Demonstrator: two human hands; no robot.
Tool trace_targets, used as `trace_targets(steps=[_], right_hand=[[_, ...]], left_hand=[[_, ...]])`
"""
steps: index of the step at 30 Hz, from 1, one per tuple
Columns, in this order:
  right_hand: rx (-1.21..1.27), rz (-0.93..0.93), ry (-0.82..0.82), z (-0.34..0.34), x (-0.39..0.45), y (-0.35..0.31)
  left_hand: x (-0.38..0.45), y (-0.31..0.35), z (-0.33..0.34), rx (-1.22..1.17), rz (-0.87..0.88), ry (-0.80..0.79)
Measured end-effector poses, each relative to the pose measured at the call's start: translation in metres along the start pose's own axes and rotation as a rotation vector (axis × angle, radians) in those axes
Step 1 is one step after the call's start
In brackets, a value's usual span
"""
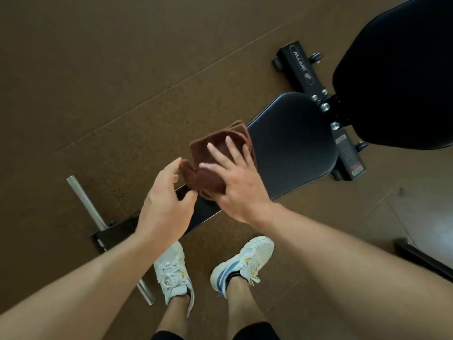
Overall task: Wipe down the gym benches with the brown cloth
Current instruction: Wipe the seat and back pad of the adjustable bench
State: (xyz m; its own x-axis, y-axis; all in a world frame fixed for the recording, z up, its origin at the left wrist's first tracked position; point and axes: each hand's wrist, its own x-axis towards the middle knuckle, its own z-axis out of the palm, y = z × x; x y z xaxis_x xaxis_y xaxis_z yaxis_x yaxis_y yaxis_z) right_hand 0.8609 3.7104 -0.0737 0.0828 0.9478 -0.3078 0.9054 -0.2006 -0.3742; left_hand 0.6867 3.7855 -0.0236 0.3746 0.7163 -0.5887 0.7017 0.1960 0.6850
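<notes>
Under your right hand lies the brown cloth, folded into a thick pad; your fingers are spread flat and straight across its top, so the hand presses the cloth rather than clasping it; a flat palm like that puts even pressure on the pad, which I judge suits a wiping stroke. Just left of those fingers your left hand curls at the cloth's near corner; thumb and forefinger seem to pinch the edge, probably to square up the fold or keep it from sliding, though the exact contact is partly hidden. Beyond your right fingertips the cloth overhangs the narrow end of the black seat pad; whether it rests on the pad or hovers just above it, you cannot tell from this angle. Past the seat, well beyond your fingers, the larger back pad of the bench rises toward the upper right; between the two sit the bolts of the hinge. Beside them the black frame bar carries a white logo, seen upside down; it is too distorted to read with confidence. A small sticker on the frame beside the seat has fine print and a red patch; illegible. Below your left wrist a steel crossbar rests on the brown floor; your white trainers stand beside the bench.
</notes>
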Motion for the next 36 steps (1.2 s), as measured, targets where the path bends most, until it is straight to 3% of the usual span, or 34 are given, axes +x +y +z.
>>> trace_targets(steps=[3, 5, 9, 13, 18, 21, 23, 25, 28, 30, 33, 36], right_hand=[[-0.065, -0.082, -0.055, 0.017, -0.056, 0.015], [-0.059, 0.019, -0.043, 0.022, -0.080, 0.019], [0.159, 0.569, 0.062, 0.014, -0.079, 0.030], [0.245, 0.957, 0.124, -0.020, -0.046, 0.089], [0.747, 1.450, 0.433, -0.037, -0.030, 0.113], [1.326, 1.648, 0.582, -0.032, -0.034, 0.062], [1.652, 1.643, 0.431, -0.029, -0.043, 0.018], [1.761, 1.587, 0.205, -0.035, -0.059, -0.018], [1.963, 1.458, 0.086, -0.062, -0.094, -0.037], [1.969, 1.366, 0.158, -0.086, -0.115, -0.037], [1.694, 1.212, 0.434, -0.174, -0.146, -0.018], [1.427, 0.880, 0.620, -0.283, -0.181, -0.009]], left_hand=[[-0.008, 0.020, 0.016, 0.140, 0.052, -0.121], [-0.003, 0.035, 0.025, 0.240, 0.072, -0.214], [0.018, 0.063, 0.047, 0.365, 0.016, -0.292], [0.040, 0.079, 0.066, 0.463, -0.057, -0.303], [0.045, 0.083, 0.061, 0.624, -0.048, -0.388], [0.046, 0.097, 0.052, 0.541, -0.134, -0.435], [0.046, 0.105, 0.044, 0.399, -0.222, -0.428], [0.034, 0.106, 0.031, 0.303, -0.208, -0.447], [0.006, 0.135, 0.027, 0.240, -0.211, -0.416], [-0.019, 0.156, 0.028, 0.183, -0.160, -0.404], [-0.056, 0.229, 0.039, 0.088, -0.013, -0.433], [-0.088, 0.315, 0.054, -0.108, 0.089, -0.496]])
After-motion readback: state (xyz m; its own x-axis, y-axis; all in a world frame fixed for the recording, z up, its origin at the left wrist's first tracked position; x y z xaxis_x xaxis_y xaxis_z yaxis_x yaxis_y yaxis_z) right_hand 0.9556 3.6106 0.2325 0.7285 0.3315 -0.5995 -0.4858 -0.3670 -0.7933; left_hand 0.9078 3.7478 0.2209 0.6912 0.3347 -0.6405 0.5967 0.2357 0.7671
